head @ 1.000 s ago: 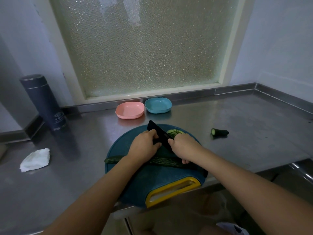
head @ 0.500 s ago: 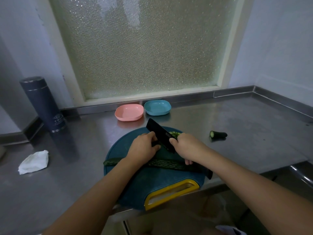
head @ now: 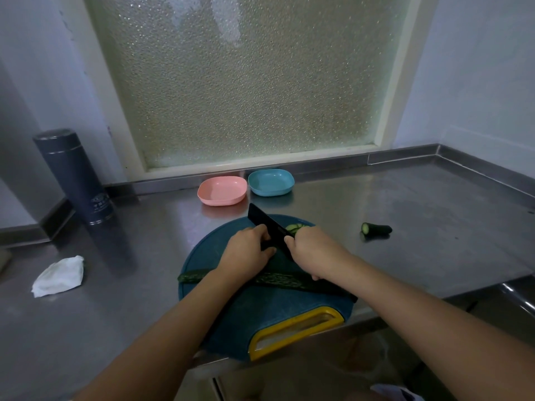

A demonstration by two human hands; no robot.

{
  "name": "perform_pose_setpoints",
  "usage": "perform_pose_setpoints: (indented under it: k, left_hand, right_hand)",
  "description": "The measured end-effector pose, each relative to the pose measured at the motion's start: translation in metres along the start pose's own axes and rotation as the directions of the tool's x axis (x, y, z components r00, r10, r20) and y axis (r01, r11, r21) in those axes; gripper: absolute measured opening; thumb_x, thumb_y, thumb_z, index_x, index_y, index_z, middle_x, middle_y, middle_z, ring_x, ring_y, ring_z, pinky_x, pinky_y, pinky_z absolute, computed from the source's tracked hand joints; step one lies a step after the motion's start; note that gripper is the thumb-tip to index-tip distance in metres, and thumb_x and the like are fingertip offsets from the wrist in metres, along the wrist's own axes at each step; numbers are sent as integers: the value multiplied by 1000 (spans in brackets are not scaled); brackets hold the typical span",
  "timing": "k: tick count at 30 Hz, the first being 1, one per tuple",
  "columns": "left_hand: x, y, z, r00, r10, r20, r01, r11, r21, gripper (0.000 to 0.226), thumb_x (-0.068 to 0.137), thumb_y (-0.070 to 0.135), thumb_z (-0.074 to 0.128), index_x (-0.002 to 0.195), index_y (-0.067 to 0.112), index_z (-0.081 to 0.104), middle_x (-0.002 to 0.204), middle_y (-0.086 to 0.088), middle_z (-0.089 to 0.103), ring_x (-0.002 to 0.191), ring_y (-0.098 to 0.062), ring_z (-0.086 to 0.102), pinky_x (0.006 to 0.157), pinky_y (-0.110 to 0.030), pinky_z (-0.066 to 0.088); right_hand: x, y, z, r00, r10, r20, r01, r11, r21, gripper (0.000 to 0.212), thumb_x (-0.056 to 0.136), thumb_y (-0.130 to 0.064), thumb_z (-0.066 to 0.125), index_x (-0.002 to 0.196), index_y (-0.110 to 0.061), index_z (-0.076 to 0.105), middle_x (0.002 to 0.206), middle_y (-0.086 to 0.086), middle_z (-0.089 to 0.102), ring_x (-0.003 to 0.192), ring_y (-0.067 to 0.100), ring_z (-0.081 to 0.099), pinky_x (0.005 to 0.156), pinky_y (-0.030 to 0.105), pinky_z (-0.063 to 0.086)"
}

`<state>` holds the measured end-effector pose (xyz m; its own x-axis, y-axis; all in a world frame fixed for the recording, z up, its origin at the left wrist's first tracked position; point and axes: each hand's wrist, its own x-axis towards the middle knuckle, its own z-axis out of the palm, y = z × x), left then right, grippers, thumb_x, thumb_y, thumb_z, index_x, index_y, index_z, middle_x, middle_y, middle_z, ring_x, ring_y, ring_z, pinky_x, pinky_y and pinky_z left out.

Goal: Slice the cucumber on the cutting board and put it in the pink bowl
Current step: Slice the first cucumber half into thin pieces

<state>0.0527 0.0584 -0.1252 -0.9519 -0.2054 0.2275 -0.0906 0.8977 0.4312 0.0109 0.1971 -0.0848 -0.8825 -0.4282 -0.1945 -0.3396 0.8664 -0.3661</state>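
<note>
A round blue cutting board (head: 225, 322) with a yellow handle lies at the counter's front edge. My right hand (head: 315, 253) grips a knife (head: 267, 224) with a black blade that points away over the board. My left hand (head: 246, 253) sits just left of the blade, fingers curled down on a dark cucumber piece that is mostly hidden. A long cucumber strip (head: 278, 280) lies across the board under my wrists. A few cucumber slices (head: 295, 227) rest at the board's far edge. The pink bowl (head: 222, 191) stands behind the board with nothing in it.
A blue bowl (head: 270, 182) stands right of the pink one. A cucumber end (head: 375, 228) lies on the steel counter to the right. A dark flask (head: 73, 176) stands at the back left, with a crumpled white cloth (head: 59, 276) in front of it.
The blade's tip has shifted slightly to the left. Both hands stay in the same spot on the board.
</note>
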Motion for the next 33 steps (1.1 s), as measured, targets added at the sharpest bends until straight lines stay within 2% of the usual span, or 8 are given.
perform_pose_setpoints:
  k: [3,5,11,14,18,21,29,33]
  left_hand:
    - [0,0,1,1000,0,-5,0,1000,-3,19,84,29,65,96,16,57,99,-3,62,90,-17,57,77,-32,47]
    - [0,0,2,1000,-6,-7,6,1000,-8,18,83,29,65,94,17,56,98,-3,61,89,-17,56,76,-32,47]
    - [0,1,2,1000,-27,-11,27,1000,7,20,83,32,65,96,20,54,99,-1,54,88,-16,53,75,-29,45]
    - [0,1,1,999,-34,-6,34,999,8,21,82,32,65,96,19,55,99,-1,55,88,-16,54,74,-28,44]
    - [0,2,0,999,-32,-6,32,999,10,21,82,31,66,94,18,54,97,-1,56,87,-15,53,73,-27,43]
    - [-1,2,0,999,-37,-4,37,999,-5,20,82,31,66,91,19,54,96,0,56,86,-15,53,71,-26,41]
    - [-1,2,-1,999,-33,-2,33,999,-13,19,82,30,67,92,18,55,95,1,57,85,-13,53,71,-26,42]
    - [0,2,0,999,-38,9,38,999,-11,20,82,30,67,92,19,55,96,0,57,86,-14,54,72,-27,44]
  right_hand:
    - [5,-5,6,999,43,27,-43,999,-14,50,102,-40,30,81,-2,54,57,11,51,47,22,50,57,28,47]
    - [8,-3,10,999,39,25,-39,999,-6,50,102,-41,31,77,-3,53,58,9,51,48,21,50,51,27,41]
    - [5,8,8,998,45,36,-47,998,40,57,101,-41,30,71,0,54,36,8,50,38,20,51,56,29,51]
    - [2,15,8,1000,11,19,-13,998,69,55,101,-42,30,69,-3,52,37,7,51,34,19,50,55,30,53]
    - [-3,17,2,999,-44,-4,44,996,80,49,102,-40,29,73,-7,51,50,9,55,37,19,53,53,31,52]
    - [-6,17,-1,998,-65,-9,65,996,64,48,102,-39,29,70,-9,49,49,8,54,35,18,52,55,32,54]
    - [-5,16,-1,996,-86,-2,86,996,37,50,101,-40,29,90,-2,59,55,11,59,41,22,58,54,34,54]
    - [-3,14,1,996,-88,-4,88,995,37,49,102,-38,30,83,-2,57,55,12,56,42,23,57,49,32,49]
